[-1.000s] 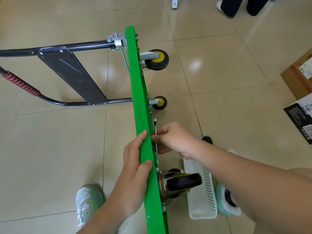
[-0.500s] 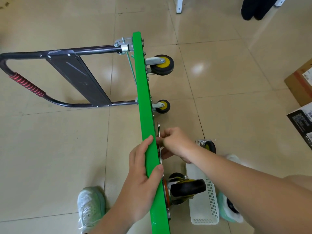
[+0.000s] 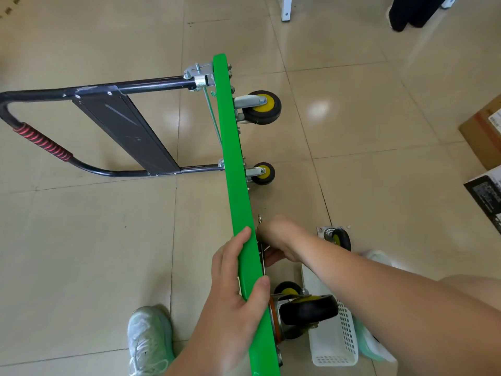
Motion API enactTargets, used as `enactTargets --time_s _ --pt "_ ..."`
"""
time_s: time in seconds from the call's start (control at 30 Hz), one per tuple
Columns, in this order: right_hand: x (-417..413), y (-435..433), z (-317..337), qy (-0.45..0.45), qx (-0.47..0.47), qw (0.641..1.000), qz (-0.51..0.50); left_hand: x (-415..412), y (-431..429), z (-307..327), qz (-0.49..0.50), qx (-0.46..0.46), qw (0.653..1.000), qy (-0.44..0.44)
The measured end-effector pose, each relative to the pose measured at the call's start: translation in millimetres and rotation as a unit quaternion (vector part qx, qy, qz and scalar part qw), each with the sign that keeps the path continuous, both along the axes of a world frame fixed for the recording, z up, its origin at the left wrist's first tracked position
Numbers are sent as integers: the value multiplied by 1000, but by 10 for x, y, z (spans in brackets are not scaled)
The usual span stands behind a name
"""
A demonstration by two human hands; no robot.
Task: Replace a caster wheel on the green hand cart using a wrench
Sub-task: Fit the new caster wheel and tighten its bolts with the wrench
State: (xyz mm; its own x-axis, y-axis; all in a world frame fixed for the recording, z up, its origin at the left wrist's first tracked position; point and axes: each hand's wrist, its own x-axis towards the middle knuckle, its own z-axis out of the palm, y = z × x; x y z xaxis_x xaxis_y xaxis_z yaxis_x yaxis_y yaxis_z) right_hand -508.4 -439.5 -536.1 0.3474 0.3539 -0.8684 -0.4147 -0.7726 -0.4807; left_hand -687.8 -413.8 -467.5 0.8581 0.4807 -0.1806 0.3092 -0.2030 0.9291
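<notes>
The green hand cart (image 3: 233,164) stands on its side edge on the tiled floor, its black handle (image 3: 89,126) lying to the left. Two yellow-hubbed casters (image 3: 261,107) (image 3: 262,173) stick out on its far underside. A larger black caster (image 3: 307,309) is on the near end. My left hand (image 3: 233,291) grips the deck's top edge. My right hand (image 3: 279,237) holds a slim metal wrench (image 3: 260,221) against the underside; most of the wrench is hidden behind the deck and hand. A loose caster (image 3: 337,238) lies on the floor to the right.
A white perforated basket (image 3: 332,340) sits on the floor under the near caster. My shoes (image 3: 149,340) are on either side of the cart. Cardboard and black boxes (image 3: 485,139) lie at the right edge. Another person's legs (image 3: 412,12) stand at the far top.
The view has tilted so the cart appears lower in frame. My right hand with the wrench has shifted slightly along the underside; my left hand keeps its grip.
</notes>
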Motion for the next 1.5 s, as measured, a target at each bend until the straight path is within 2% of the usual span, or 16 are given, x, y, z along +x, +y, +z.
enactTargets --time_s 0.1,0.2,0.33,0.5,0.77,0.93,1.23,1.33,1.43,1.5 --pt "-7 -22 -21 -3 14 1000 -8 -5 20 8 -4 -2 1000 4" --pt "67 -114 1 -40 52 995 -82 -14 23 8 -6 2 1000 4" --pt "275 -254 198 -81 155 971 -164 -31 16 -39 -6 12 1000 10" --pt "138 -424 465 -110 271 953 -76 -6 -9 -27 8 9 1000 1" --pt "-102 -678 571 -191 326 926 -11 -12 -9 -34 14 -14 1000 1" --pt "-243 -767 520 -228 334 915 3 -29 -7 -59 16 -33 999 -4" --pt "-244 -651 393 -256 279 925 10 -31 -24 -62 14 -38 999 -2" --pt "-217 -554 384 -249 250 935 29 -34 -31 -51 15 -28 999 4" --pt "-114 -538 277 -217 204 954 -21 -43 -42 -33 11 -19 1000 10" --pt "-78 -571 204 -201 171 965 -13 -42 -39 -24 8 -9 1000 10"
